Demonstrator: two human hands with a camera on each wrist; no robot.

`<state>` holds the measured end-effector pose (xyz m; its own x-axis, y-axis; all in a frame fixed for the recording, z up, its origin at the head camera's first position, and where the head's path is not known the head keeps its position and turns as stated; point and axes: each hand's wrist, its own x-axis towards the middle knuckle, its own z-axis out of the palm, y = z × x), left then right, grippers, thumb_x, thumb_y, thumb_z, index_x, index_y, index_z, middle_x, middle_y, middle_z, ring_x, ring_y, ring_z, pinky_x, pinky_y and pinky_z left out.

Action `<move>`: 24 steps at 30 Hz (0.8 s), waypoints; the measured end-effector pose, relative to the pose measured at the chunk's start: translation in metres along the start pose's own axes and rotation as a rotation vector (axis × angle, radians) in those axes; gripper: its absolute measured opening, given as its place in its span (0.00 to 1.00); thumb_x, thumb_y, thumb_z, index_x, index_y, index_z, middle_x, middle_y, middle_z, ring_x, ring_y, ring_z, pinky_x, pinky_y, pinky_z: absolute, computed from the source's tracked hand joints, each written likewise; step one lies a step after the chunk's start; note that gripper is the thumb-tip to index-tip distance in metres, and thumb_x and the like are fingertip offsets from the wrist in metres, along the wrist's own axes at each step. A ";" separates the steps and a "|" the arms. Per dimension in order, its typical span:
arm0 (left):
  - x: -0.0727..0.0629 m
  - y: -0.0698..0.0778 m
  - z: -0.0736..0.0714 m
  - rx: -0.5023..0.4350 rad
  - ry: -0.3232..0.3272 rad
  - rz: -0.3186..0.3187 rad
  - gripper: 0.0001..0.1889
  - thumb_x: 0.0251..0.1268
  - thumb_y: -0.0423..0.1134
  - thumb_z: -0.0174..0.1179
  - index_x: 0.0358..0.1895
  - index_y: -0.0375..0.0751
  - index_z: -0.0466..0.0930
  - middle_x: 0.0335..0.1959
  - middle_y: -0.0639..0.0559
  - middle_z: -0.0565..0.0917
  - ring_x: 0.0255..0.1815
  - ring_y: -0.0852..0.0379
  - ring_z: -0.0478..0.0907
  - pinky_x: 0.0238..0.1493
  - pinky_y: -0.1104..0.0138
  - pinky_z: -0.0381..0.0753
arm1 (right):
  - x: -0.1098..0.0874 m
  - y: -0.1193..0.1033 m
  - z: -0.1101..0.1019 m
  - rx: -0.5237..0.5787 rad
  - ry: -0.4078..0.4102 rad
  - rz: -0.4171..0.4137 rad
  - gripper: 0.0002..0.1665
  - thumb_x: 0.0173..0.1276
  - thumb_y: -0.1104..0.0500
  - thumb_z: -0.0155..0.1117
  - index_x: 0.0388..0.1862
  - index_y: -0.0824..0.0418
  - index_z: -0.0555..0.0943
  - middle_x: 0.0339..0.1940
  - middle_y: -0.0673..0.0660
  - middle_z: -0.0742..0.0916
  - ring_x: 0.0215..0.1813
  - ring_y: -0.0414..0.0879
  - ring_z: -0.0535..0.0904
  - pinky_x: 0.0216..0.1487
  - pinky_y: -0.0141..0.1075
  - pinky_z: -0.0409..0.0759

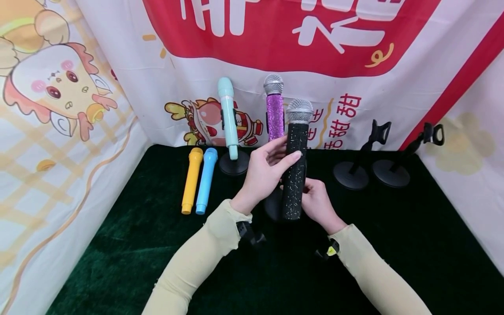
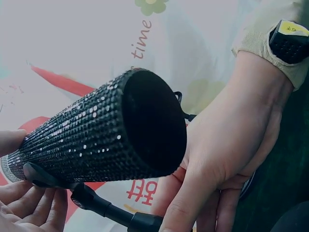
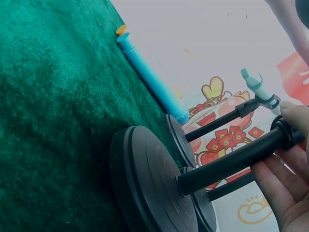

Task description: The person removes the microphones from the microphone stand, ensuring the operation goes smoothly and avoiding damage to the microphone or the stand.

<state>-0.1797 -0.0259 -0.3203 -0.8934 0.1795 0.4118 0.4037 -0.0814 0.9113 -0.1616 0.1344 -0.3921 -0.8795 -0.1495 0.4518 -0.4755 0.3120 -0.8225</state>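
A black microphone (image 1: 294, 183) with a sparkling handle and silver mesh head stands tilted in front of me. My left hand (image 1: 264, 168) grips its handle, thumb across the front and fingers behind. In the left wrist view, the dark clip (image 2: 41, 175) of a stand lies against the handle near those fingers. My right hand (image 1: 319, 203) is lower, behind the handle. As the right wrist view shows, it holds the upper pole (image 3: 231, 162) of the black stand, whose round base (image 3: 149, 179) is at the green cloth.
Behind stand a purple microphone (image 1: 274, 111) and a mint microphone (image 1: 227, 116) on stands. To the left lie a yellow microphone (image 1: 191, 181) and a blue microphone (image 1: 206, 181). Two bare stands (image 1: 351, 176) are at the back right. A printed cloth (image 1: 240, 65) hangs behind.
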 end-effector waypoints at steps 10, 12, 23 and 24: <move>0.005 -0.001 0.000 0.015 -0.007 0.004 0.24 0.70 0.39 0.68 0.67 0.36 0.77 0.51 0.48 0.86 0.51 0.56 0.84 0.55 0.63 0.82 | 0.000 0.000 -0.001 0.005 -0.002 0.006 0.05 0.65 0.69 0.73 0.39 0.70 0.89 0.36 0.60 0.91 0.31 0.37 0.84 0.34 0.27 0.80; 0.006 -0.002 0.000 0.015 -0.006 0.013 0.24 0.70 0.39 0.67 0.67 0.36 0.77 0.51 0.48 0.86 0.51 0.56 0.84 0.55 0.63 0.82 | -0.001 0.001 -0.001 0.022 -0.016 0.020 0.06 0.66 0.68 0.73 0.41 0.70 0.89 0.38 0.59 0.91 0.35 0.37 0.85 0.36 0.28 0.81; 0.014 0.000 0.000 0.011 -0.001 0.063 0.24 0.71 0.38 0.67 0.66 0.34 0.77 0.50 0.48 0.87 0.50 0.56 0.85 0.54 0.62 0.83 | 0.000 0.003 -0.002 0.072 -0.085 0.066 0.11 0.69 0.67 0.71 0.48 0.71 0.87 0.44 0.60 0.90 0.48 0.41 0.85 0.47 0.30 0.82; 0.014 0.000 0.000 0.010 -0.001 0.062 0.24 0.71 0.38 0.67 0.66 0.34 0.77 0.49 0.48 0.87 0.50 0.56 0.85 0.54 0.62 0.83 | 0.000 0.007 -0.001 0.067 -0.083 0.075 0.11 0.69 0.67 0.71 0.48 0.71 0.87 0.44 0.60 0.90 0.48 0.41 0.86 0.46 0.30 0.82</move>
<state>-0.1921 -0.0238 -0.3144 -0.8663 0.1753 0.4678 0.4605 -0.0826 0.8838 -0.1647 0.1381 -0.3978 -0.9099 -0.2058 0.3602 -0.4059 0.2621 -0.8755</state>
